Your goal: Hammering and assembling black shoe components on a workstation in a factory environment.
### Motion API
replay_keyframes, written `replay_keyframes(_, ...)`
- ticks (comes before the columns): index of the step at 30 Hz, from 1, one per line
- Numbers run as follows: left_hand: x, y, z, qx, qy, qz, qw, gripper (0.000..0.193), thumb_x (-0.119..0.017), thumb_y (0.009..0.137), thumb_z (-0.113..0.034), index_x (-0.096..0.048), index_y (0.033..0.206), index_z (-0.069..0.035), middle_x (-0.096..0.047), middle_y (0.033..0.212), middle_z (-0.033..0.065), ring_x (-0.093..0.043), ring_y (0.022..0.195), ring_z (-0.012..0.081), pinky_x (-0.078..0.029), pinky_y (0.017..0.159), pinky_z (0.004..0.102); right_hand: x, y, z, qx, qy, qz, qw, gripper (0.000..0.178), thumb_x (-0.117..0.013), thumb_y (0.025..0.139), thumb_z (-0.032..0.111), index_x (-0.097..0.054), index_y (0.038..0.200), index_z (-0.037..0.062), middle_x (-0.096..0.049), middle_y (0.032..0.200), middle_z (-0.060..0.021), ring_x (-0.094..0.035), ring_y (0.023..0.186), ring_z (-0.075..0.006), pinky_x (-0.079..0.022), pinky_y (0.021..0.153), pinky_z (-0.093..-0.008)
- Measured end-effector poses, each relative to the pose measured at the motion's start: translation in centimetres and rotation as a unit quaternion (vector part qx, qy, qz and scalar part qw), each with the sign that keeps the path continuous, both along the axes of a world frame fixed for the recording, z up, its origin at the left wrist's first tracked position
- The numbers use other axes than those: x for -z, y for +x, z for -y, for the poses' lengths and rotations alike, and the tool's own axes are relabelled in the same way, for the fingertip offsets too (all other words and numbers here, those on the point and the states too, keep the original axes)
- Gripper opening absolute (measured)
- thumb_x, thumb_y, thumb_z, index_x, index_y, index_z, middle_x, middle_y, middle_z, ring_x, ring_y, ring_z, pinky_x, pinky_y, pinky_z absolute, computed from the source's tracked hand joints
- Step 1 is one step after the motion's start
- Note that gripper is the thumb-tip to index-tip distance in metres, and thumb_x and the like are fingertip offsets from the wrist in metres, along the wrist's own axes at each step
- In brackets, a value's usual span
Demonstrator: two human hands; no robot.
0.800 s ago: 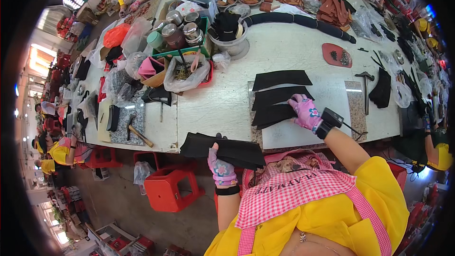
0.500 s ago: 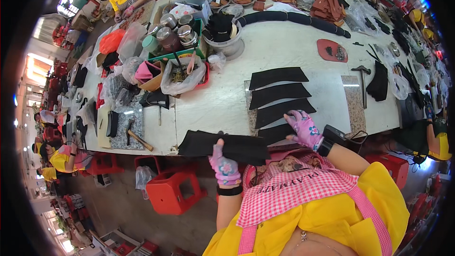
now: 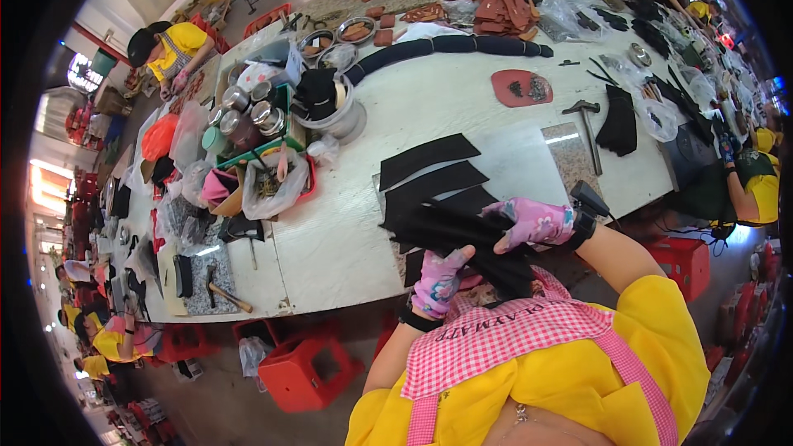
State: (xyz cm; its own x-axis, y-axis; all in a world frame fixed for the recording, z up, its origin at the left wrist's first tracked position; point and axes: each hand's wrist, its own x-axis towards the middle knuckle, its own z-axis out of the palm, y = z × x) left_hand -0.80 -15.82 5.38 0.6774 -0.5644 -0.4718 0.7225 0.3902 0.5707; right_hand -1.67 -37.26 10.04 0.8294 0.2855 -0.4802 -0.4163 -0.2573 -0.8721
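Both my hands wear pink flowered fingerless gloves. At the table's front edge they hold a stack of black curved fabric pieces (image 3: 429, 227), fanned and tilted. My left hand (image 3: 439, 277) closes round its near side, thumb on top. My right hand (image 3: 533, 225) grips the right part, its fingers bent over the upper face. Just beyond, a separate black piece (image 3: 428, 157) lies flat on a grey-white board (image 3: 524, 157), and more black pieces lie partly hidden under the held stack.
A hammer (image 3: 585, 134) lies to the right, near a red tray (image 3: 522, 87) of small metal parts. Bins, jars and bags crowd the left, beside a white bucket (image 3: 343, 120). Another hammer (image 3: 225, 291) rests on a stone slab. Red stools (image 3: 310, 370) stand below; co-workers sit around.
My left hand has carried the stack rightward and up to my right hand, which now grips it too. The view has shifted, so table items appear farther left.
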Motion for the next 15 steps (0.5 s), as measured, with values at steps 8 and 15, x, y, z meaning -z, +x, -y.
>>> replay_keyframes(8,3.7,-1.3,3.9,-0.058,0.085,0.162,0.981,0.019,-0.058,0.081,-0.006,-0.060,0.099,0.000,-0.062,0.097,0.0140,-0.060,0.091,0.0245,-0.051,0.080,0.0399,6.0,5.5,15.7,0.054,-0.297,0.137,0.943,0.058,-0.075,0.059,0.018,-0.051,0.109,0.0044,-0.058,0.099,-0.0175,-0.057,0.095,-0.0261,-0.045,0.083,-0.0337)
replay_keyframes(15,0.4,-3.3,9.5,-0.109,-0.018,-0.162,0.981,0.022,-0.057,0.082,-0.008,-0.058,0.103,0.000,-0.061,0.102,0.0155,-0.061,0.093,0.0274,-0.053,0.075,0.0417,12.7,9.3,19.8,-0.070,-0.478,0.260,0.836,0.072,-0.079,0.056,0.028,-0.050,0.119,0.0077,-0.049,0.121,-0.0104,-0.046,0.112,-0.0315,-0.041,0.092,-0.0404)
